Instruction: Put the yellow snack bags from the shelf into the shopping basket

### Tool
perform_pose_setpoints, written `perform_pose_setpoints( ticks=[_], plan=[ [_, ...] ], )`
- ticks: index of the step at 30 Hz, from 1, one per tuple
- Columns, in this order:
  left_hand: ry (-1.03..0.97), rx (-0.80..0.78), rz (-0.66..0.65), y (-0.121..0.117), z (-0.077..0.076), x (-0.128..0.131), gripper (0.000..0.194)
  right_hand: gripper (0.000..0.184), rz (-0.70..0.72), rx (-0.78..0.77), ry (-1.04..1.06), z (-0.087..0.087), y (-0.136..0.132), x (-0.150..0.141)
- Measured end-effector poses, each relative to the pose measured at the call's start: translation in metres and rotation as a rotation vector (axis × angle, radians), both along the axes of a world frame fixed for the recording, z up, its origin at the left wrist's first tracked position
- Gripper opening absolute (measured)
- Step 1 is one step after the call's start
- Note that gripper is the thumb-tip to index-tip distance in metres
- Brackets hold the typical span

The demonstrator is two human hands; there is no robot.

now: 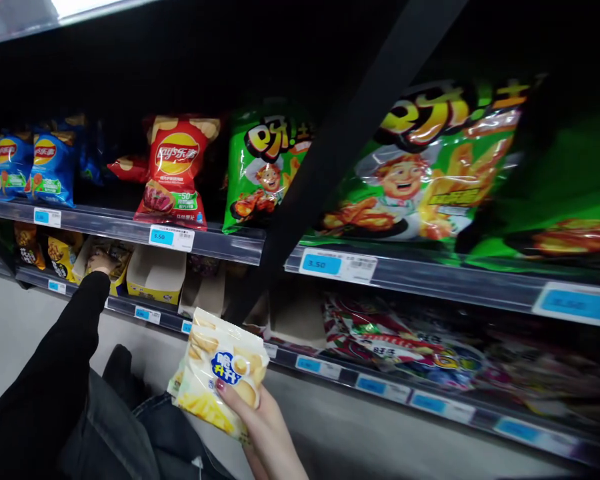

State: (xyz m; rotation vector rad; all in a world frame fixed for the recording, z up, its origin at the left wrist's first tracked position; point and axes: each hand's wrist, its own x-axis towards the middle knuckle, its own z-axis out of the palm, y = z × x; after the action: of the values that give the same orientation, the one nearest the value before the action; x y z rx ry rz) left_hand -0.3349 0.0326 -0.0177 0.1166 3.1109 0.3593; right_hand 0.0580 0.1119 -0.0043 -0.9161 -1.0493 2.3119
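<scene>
My right hand (260,413) is closed round a small cream and yellow snack bag (215,383), its thumb across the front. The bag has a blue label with Chinese characters and pictures of round puffs. Another packet edge seems to show behind its left side. At the far left, my left hand (101,261) reaches in a black sleeve into an open carton (119,283) on the lower shelf. Dark and brown snack packets (117,252) lie in that carton around the hand. Its fingers are small and dim there, so their grip is unclear.
Above runs an upper shelf edge (230,247) with red (176,173), blue (53,167) and green (420,173) chip bags. A yellow carton (157,270) stands right of my left hand. A dark slanting post (330,153) crosses the shelves. Colourful packets (380,333) fill the lower right.
</scene>
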Motion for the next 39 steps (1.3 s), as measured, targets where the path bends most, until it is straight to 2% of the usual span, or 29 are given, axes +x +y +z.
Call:
perform_pose_setpoints(
  ticks=[4,7,10,13,15,18,21,22,23,24,26,28,31,33,35,36,37,39],
  plan=[
    [0.079,-0.028,-0.027,-0.010,-0.004,0.006,0.037,0.042,-0.006,-0.017,0.022,0.000,0.000,0.000],
    [0.150,-0.040,-0.083,-0.020,0.001,0.019,0.038,0.044,-0.037,-0.006,0.033,-0.001,-0.001,-0.002],
    [0.235,-0.039,-0.118,-0.028,0.019,0.037,0.042,0.046,-0.043,0.001,0.036,-0.001,-0.002,-0.003],
    [0.321,-0.024,-0.156,-0.037,0.044,0.068,0.047,0.046,-0.036,0.020,0.032,-0.005,-0.001,-0.005],
    [0.366,-0.016,-0.207,-0.045,0.058,0.103,0.052,0.046,-0.023,0.066,0.008,-0.011,-0.002,-0.008],
    [0.405,0.002,-0.330,-0.055,0.066,0.180,0.057,0.045,-0.019,0.222,-0.062,-0.019,-0.008,-0.012],
    [0.498,0.260,-0.554,-0.051,0.062,0.269,0.056,0.046,-0.065,0.367,-0.102,-0.016,-0.017,-0.014],
    [0.507,0.343,-0.632,-0.047,0.061,0.296,0.055,0.048,-0.084,0.372,-0.081,-0.012,-0.020,-0.013],
    [0.528,0.388,-0.647,-0.041,0.060,0.320,0.054,0.050,-0.095,0.353,-0.041,-0.007,-0.021,-0.011],
    [0.541,0.325,-0.640,-0.035,0.060,0.340,0.054,0.052,-0.108,0.318,0.012,-0.002,-0.021,-0.008],
    [0.530,0.202,-0.706,-0.022,0.062,0.366,0.054,0.054,-0.127,0.237,0.125,0.008,-0.019,-0.001],
    [0.516,0.133,-0.803,-0.013,0.065,0.377,0.054,0.055,-0.104,0.163,0.194,0.016,-0.015,0.006],
    [0.493,0.139,-0.950,-0.013,0.065,0.377,0.053,0.052,-0.043,0.039,0.203,0.022,-0.009,0.011],
    [0.439,0.197,-1.061,-0.020,0.063,0.372,0.056,0.046,-0.045,-0.022,0.188,0.024,-0.007,0.011],
    [0.359,0.331,-1.175,-0.031,0.060,0.363,0.056,0.040,-0.066,-0.033,0.187,0.024,-0.004,0.009],
    [0.335,0.433,-1.185,-0.036,0.059,0.358,0.053,0.038,-0.070,-0.026,0.185,0.023,-0.003,0.008],
    [0.332,0.538,-1.137,-0.041,0.058,0.351,0.046,0.039,-0.071,-0.013,0.181,0.021,-0.001,0.007],
    [0.352,0.688,-0.879,-0.049,0.058,0.333,0.033,0.043,-0.077,0.037,0.162,0.016,0.002,0.005]
  ],
)
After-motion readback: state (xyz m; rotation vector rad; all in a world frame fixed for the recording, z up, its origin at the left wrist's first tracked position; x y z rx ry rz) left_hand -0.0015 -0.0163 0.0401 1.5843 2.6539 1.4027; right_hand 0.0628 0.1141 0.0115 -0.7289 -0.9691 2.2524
